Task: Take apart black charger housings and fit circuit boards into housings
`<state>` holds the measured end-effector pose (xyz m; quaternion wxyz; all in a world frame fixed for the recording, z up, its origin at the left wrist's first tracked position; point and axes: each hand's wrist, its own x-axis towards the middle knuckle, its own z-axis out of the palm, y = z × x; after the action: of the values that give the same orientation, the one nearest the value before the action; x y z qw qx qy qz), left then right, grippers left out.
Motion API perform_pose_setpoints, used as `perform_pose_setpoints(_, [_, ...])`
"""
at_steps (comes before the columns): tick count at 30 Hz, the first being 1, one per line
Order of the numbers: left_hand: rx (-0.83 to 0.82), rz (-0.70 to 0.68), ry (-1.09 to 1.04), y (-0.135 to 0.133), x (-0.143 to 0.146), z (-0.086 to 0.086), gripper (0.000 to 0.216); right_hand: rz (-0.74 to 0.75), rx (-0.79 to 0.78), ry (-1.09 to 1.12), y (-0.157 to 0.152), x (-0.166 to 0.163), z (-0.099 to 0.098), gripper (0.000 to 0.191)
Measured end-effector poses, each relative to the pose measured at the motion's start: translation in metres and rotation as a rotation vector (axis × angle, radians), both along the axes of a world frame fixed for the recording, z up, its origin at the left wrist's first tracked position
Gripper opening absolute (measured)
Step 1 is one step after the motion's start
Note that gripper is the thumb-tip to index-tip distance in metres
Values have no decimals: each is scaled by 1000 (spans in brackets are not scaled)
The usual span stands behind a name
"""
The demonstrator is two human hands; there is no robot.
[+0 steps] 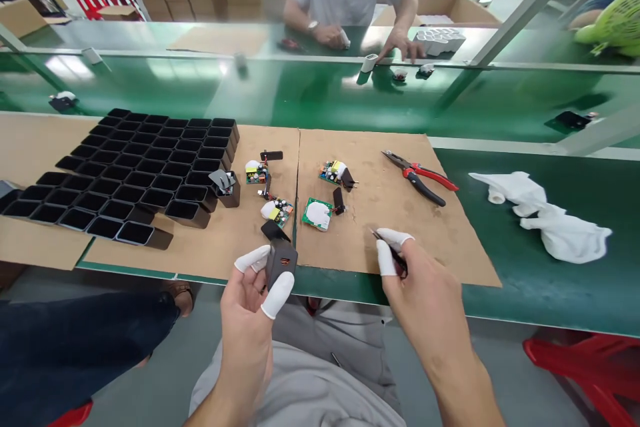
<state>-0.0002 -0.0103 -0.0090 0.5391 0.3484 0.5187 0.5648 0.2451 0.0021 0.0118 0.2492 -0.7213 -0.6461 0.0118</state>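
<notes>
Through the remote head view, I took the green-edged circuit board point(317, 214) as my landmark. Nearer and left of it, my left hand point(246, 313) had its white-capped thumb and fingers closed on the sides of a dark grey case point(281, 265) with orange showing in its slots. Nearer and right of the board, my right hand point(433, 297) pinched a slim dark tool point(399, 257), capped thumb and finger almost together. Red-and-black pliers point(419, 177) lay beyond the board to the right; rows of black housings point(145, 167) stood left of it.
</notes>
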Motion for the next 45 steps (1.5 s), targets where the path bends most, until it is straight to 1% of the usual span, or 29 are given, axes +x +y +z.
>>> perform_pose_setpoints(3, [-31, -20, -46, -2, 2, 1, 53, -29, 100, -155, 14, 11, -19, 35])
perform_pose_setpoints(5, [-24, -44, -50, -4, 5, 0, 49, -47, 153, -159, 19, 14, -26, 37])
perform_pose_setpoints(7, [18, -58, -16, -3, 8, -3, 44, -56, 227, -113, 18, 13, -27, 37])
perform_pose_setpoints(9, [115, -9, 108, -1, 11, -5, 43, -41, 318, 5, 12, 7, -23, 30])
perform_pose_setpoints(11, [285, 101, 360, 4, 15, -7, 47, 11, 355, 151, 1, -8, -16, 21])
perform_pose_setpoints(13, [487, 186, 662, 11, 17, -7, 52, 96, 289, 320, -11, -32, -10, 18])
perform_pose_setpoints(15, [630, 200, 882, 17, 19, -8, 55, 196, 128, 604, -22, -58, -7, 24])
perform_pose_setpoints(17, [680, 154, 988, 20, 20, -9, 56, 241, 28, 796, -27, -78, -9, 35])
perform_pose_setpoints(18, [687, 113, 1010, 19, 20, -9, 58, 237, 3, 850, -28, -84, -11, 41])
perform_pose_setpoints(20, [715, 12, 1008, 16, 20, -12, 60, 204, -40, 889, -24, -89, -14, 47])
perform_pose_setpoints(21, [736, -31, 984, 13, 21, -15, 62, 182, -60, 882, -22, -88, -14, 47])
perform_pose_setpoints(22, [755, -53, 950, 11, 21, -17, 62, 163, -77, 862, -19, -85, -14, 45])
perform_pose_setpoints(24, [749, -25, 876, 7, 23, -23, 64, 131, -99, 797, -16, -78, -11, 35])
perform_pose_setpoints(26, [651, 41, 843, 8, 23, -26, 70, 114, -108, 744, -15, -70, -7, 29])
perform_pose_setpoints(27, [586, 52, 838, 10, 22, -27, 75, 110, -106, 728, -15, -66, -5, 28])
perform_pose_setpoints(28, [529, 27, 833, 13, 21, -26, 79, 109, -95, 712, -15, -61, -3, 29])
perform_pose_setpoints(29, [485, -28, 818, 16, 19, -25, 80, 121, -82, 691, -13, -55, -1, 31])
perform_pose_setpoints(31, [445, -176, 756, 23, 13, -19, 73, 192, -57, 642, -5, -42, 6, 38])
perform_pose_setpoints(33, [427, -287, 689, 29, 7, -12, 62, 349, -92, 616, 12, -31, 15, 46])
perform_pose_setpoints(35, [425, -329, 647, 32, 3, -6, 57, 534, -210, 629, 33, -24, 24, 48])
perform_pose_setpoints(37, [433, -338, 617, 34, 2, -2, 57, 639, -339, 643, 52, -22, 33, 40])
perform_pose_setpoints(38, [434, -335, 602, 33, 2, -2, 58, 651, -383, 641, 59, -22, 36, 37])
perform_pose_setpoints(40, [425, -318, 581, 32, 4, -2, 58, 633, -393, 623, 64, -23, 39, 32])
perform_pose_setpoints(42, [411, -288, 577, 30, 7, -4, 57, 613, -333, 603, 59, -23, 38, 32])
perform_pose_setpoints(45, [414, -220, 600, 27, 12, -6, 56, 601, -196, 565, 41, -23, 35, 35])
